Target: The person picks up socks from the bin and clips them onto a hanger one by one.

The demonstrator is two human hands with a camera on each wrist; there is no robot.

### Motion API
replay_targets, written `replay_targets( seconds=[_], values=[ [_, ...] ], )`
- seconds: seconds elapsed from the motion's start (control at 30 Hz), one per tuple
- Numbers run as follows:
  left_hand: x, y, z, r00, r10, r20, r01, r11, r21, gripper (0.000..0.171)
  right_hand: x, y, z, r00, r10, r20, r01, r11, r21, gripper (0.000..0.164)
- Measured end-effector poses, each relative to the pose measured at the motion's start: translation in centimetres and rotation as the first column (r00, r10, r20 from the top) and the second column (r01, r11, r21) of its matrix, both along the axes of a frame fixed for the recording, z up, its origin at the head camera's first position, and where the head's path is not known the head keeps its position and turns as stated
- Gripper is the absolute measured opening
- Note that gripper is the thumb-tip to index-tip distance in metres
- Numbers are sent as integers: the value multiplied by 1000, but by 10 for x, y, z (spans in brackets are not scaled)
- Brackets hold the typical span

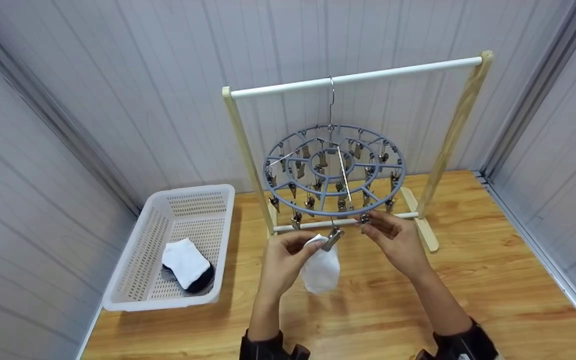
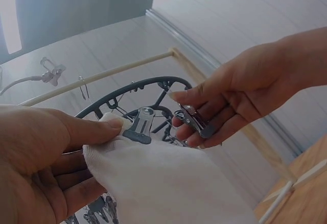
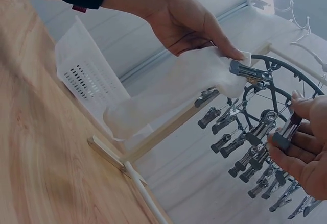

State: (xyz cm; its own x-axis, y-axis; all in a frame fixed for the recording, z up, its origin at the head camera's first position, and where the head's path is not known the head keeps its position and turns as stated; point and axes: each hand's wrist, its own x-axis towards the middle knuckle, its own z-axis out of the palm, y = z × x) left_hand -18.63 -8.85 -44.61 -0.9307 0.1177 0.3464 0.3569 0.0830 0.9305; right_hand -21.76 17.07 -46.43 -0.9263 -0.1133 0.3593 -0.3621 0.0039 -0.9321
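A white sock [image 1: 322, 272] hangs below the front of a round grey clip hanger [image 1: 335, 213]. My left hand [image 1: 285, 257] pinches the sock's upper edge between thumb and fingers. Beside that thumb, a metal clip [image 2: 140, 124] with a grey tip lies over the sock's edge and seems to bite it. My right hand [image 1: 400, 245] holds the neighbouring clip [image 3: 287, 132] between thumb and fingers, at the hanger's front right. Nothing hangs from this second clip. In the left wrist view the sock covers part of the hanger.
The hanger hooks over the white bar [image 1: 288, 88] of a wooden stand [image 1: 455, 132]. Several more clips [image 3: 260, 127] dangle from its rings. On the left stands a white perforated basket [image 1: 168, 304] holding a white sock [image 1: 184, 262] on dark ones [image 1: 202, 282]. Panel walls enclose the wooden table [image 1: 508, 280].
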Motion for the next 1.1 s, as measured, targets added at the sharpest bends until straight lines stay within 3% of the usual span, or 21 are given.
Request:
replay_targets(
  seconds=[0.17, 0.67, 1.1],
  values=[
    [1, 0, 1, 1000, -4, 10, 4, 1000, -17, 12, -2, 0, 0, 999, 33, -26, -35, 998, -44, 27],
    [1, -6, 0, 997, 14, 78, -2, 987, -164, 14, 0, 2, 2, 996, 76, 34, -71, 987, -147, 31],
    [1, -8, 0, 995, -14, 102, 34, 979, -199, 19, 2, 1, 0, 996, 84, 27, -79, 986, -144, 32]
  ],
)
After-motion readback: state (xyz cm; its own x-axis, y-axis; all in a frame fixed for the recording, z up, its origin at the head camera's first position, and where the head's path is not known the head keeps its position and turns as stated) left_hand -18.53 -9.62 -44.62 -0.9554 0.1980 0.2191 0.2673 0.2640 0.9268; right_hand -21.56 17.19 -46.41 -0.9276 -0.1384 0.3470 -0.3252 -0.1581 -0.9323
